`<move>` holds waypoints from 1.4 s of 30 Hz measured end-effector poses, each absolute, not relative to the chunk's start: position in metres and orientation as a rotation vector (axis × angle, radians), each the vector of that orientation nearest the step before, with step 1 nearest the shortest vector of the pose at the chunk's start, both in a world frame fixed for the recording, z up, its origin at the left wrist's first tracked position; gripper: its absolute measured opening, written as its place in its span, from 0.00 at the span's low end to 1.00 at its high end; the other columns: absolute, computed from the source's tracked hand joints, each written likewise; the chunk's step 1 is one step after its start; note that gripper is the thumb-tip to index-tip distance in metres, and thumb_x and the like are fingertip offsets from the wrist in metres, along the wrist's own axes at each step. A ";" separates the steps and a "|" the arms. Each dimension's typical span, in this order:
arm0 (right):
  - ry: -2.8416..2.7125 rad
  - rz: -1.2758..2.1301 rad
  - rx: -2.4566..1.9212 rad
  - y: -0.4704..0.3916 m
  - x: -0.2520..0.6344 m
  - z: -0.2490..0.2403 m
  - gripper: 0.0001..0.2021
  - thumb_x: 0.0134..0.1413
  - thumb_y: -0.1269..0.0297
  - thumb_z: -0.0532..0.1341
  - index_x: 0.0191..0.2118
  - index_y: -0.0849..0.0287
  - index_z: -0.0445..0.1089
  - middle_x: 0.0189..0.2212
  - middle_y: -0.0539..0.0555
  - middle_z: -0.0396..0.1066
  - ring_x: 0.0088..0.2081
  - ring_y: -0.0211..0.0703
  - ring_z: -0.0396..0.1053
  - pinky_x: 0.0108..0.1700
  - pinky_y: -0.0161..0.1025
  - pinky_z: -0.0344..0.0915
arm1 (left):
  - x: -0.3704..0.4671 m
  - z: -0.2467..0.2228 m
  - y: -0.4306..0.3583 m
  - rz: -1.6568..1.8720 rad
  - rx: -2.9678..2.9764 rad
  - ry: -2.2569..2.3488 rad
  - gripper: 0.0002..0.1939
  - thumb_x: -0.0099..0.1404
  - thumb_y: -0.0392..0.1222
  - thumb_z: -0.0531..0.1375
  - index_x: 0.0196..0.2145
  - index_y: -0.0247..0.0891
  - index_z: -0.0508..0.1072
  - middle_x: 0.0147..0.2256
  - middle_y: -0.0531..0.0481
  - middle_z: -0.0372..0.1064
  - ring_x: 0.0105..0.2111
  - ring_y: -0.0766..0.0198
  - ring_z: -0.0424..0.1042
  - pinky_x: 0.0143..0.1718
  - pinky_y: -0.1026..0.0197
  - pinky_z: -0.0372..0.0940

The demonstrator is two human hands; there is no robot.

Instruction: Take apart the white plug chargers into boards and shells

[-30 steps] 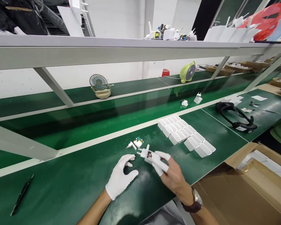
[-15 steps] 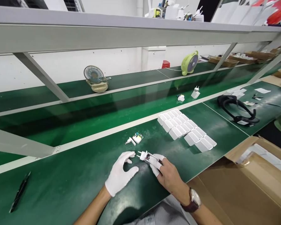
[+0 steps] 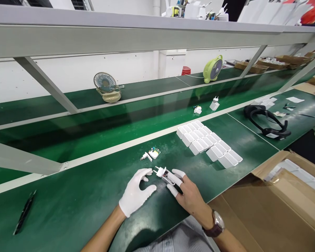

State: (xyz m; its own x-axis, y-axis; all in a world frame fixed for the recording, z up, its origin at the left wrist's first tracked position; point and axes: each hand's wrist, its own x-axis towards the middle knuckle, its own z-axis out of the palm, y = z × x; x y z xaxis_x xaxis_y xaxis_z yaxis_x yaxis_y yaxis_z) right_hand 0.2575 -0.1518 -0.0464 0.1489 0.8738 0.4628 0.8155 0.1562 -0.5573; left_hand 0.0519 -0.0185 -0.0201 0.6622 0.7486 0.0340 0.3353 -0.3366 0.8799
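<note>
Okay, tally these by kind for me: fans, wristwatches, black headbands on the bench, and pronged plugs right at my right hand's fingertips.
Fans: 2, the beige fan and the green fan
Wristwatches: 1, the wristwatch
Black headbands: 1, the black headband
Pronged plugs: 1, the white plug at your right hand
Total: 5

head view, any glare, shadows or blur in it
Head view: pale glare on the glossy dark green tabletop below the white-gloved left hand, with a dark shadow at the bottom edge; head view: a dark shadow band on the glossy bright green strip behind; head view: parts inside the white two-pin plug too small to make out.
</note>
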 end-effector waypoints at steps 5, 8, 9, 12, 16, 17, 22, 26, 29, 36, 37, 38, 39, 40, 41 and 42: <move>-1.633 0.042 -1.506 -0.149 0.262 -0.022 0.25 0.63 0.73 0.59 0.63 0.50 0.64 0.52 0.61 0.70 0.49 0.51 0.73 0.46 0.47 0.76 | 0.051 -0.020 -0.020 0.548 1.942 0.847 0.24 0.61 0.36 0.63 0.55 0.45 0.68 0.52 0.48 0.67 0.41 0.62 0.71 0.49 0.51 0.71; -1.599 0.018 -1.482 -0.149 0.264 -0.012 0.28 0.61 0.75 0.60 0.65 0.49 0.62 0.56 0.62 0.66 0.52 0.51 0.72 0.50 0.49 0.75 | 0.052 -0.020 -0.020 0.555 1.937 0.874 0.25 0.59 0.35 0.63 0.54 0.45 0.68 0.51 0.48 0.69 0.41 0.62 0.72 0.48 0.52 0.72; -1.600 0.008 -1.496 -0.149 0.265 -0.014 0.28 0.61 0.75 0.60 0.65 0.49 0.62 0.56 0.62 0.66 0.51 0.52 0.72 0.49 0.49 0.76 | 0.053 -0.019 -0.020 0.557 1.937 0.884 0.25 0.59 0.35 0.63 0.54 0.45 0.69 0.51 0.48 0.69 0.40 0.62 0.72 0.48 0.52 0.72; -1.643 0.012 -1.590 -0.150 0.262 -0.030 0.24 0.61 0.73 0.59 0.62 0.51 0.65 0.49 0.62 0.70 0.45 0.51 0.74 0.42 0.47 0.77 | 0.054 -0.016 -0.020 0.554 1.950 0.894 0.25 0.59 0.35 0.63 0.54 0.45 0.69 0.50 0.48 0.69 0.39 0.62 0.72 0.47 0.52 0.72; -1.700 0.090 -1.666 -0.147 0.256 -0.046 0.21 0.61 0.72 0.60 0.59 0.50 0.68 0.46 0.60 0.72 0.44 0.50 0.74 0.45 0.45 0.77 | 0.050 -0.015 -0.017 0.547 2.028 0.912 0.23 0.59 0.37 0.63 0.54 0.46 0.70 0.50 0.49 0.71 0.38 0.60 0.74 0.47 0.52 0.74; -1.703 0.102 -1.674 -0.145 0.255 -0.047 0.22 0.61 0.72 0.60 0.59 0.50 0.68 0.46 0.59 0.72 0.45 0.50 0.73 0.46 0.46 0.76 | 0.049 -0.018 -0.015 0.550 2.054 0.926 0.22 0.60 0.39 0.63 0.53 0.47 0.71 0.50 0.49 0.71 0.39 0.59 0.74 0.46 0.52 0.74; -1.327 0.427 -1.527 -0.129 0.246 -0.038 0.24 0.63 0.65 0.60 0.63 0.50 0.62 0.51 0.59 0.71 0.48 0.49 0.72 0.50 0.47 0.74 | 0.051 -0.034 -0.007 0.598 2.165 0.967 0.26 0.59 0.47 0.66 0.55 0.46 0.69 0.52 0.46 0.70 0.41 0.55 0.76 0.44 0.49 0.77; -0.667 1.087 -1.037 -0.126 0.225 -0.032 0.17 0.61 0.55 0.62 0.52 0.57 0.71 0.42 0.57 0.77 0.39 0.48 0.76 0.40 0.45 0.76 | 0.058 -0.027 -0.033 0.776 2.203 0.903 0.35 0.54 0.42 0.70 0.58 0.44 0.65 0.54 0.42 0.68 0.50 0.49 0.73 0.51 0.46 0.73; -0.366 1.371 -0.841 -0.129 0.212 -0.029 0.15 0.60 0.55 0.62 0.44 0.61 0.75 0.35 0.58 0.78 0.37 0.51 0.77 0.39 0.47 0.75 | 0.061 -0.016 -0.050 0.851 2.238 0.751 0.31 0.59 0.41 0.68 0.59 0.45 0.65 0.55 0.41 0.68 0.55 0.48 0.70 0.55 0.45 0.70; -0.389 1.499 -0.863 -0.136 0.197 -0.030 0.20 0.65 0.53 0.54 0.45 0.63 0.76 0.32 0.59 0.78 0.39 0.52 0.77 0.43 0.48 0.72 | 0.056 -0.008 -0.057 0.824 2.261 0.685 0.34 0.58 0.39 0.67 0.60 0.43 0.63 0.59 0.38 0.65 0.58 0.46 0.67 0.58 0.41 0.66; -0.408 1.486 -0.876 -0.137 0.197 -0.031 0.21 0.66 0.52 0.53 0.45 0.63 0.76 0.32 0.60 0.78 0.39 0.52 0.77 0.43 0.48 0.72 | 0.055 -0.010 -0.057 0.830 2.263 0.681 0.34 0.57 0.38 0.67 0.60 0.43 0.62 0.59 0.38 0.65 0.58 0.46 0.67 0.58 0.41 0.66; -0.427 1.475 -0.887 -0.137 0.196 -0.032 0.22 0.67 0.51 0.52 0.45 0.63 0.76 0.32 0.60 0.78 0.39 0.51 0.77 0.43 0.48 0.72 | 0.054 -0.011 -0.057 0.836 2.263 0.675 0.35 0.57 0.38 0.67 0.61 0.43 0.61 0.59 0.38 0.65 0.59 0.47 0.66 0.58 0.42 0.66; -0.446 1.466 -0.896 -0.137 0.196 -0.033 0.23 0.67 0.50 0.51 0.46 0.63 0.76 0.32 0.60 0.79 0.39 0.51 0.77 0.43 0.48 0.72 | 0.053 -0.013 -0.057 0.839 2.261 0.668 0.36 0.58 0.37 0.67 0.62 0.43 0.60 0.60 0.39 0.64 0.59 0.47 0.66 0.58 0.43 0.67; -0.467 1.457 -0.905 -0.137 0.196 -0.034 0.24 0.68 0.49 0.50 0.46 0.63 0.76 0.33 0.60 0.79 0.39 0.51 0.77 0.43 0.48 0.72 | 0.053 -0.015 -0.056 0.843 2.258 0.664 0.36 0.58 0.37 0.66 0.62 0.44 0.59 0.60 0.39 0.64 0.59 0.48 0.66 0.58 0.43 0.66; -0.487 1.452 -0.914 -0.136 0.196 -0.035 0.25 0.68 0.49 0.50 0.46 0.63 0.76 0.33 0.60 0.79 0.38 0.51 0.77 0.43 0.49 0.72 | 0.052 -0.017 -0.056 0.847 2.255 0.662 0.37 0.58 0.37 0.66 0.63 0.44 0.59 0.60 0.39 0.64 0.59 0.49 0.66 0.58 0.44 0.66; -0.501 1.449 -0.921 -0.136 0.196 -0.035 0.25 0.68 0.48 0.49 0.47 0.63 0.76 0.33 0.60 0.79 0.38 0.51 0.77 0.43 0.49 0.72 | 0.051 -0.019 -0.056 0.847 2.252 0.664 0.37 0.59 0.37 0.66 0.63 0.44 0.58 0.60 0.39 0.64 0.59 0.49 0.65 0.59 0.44 0.66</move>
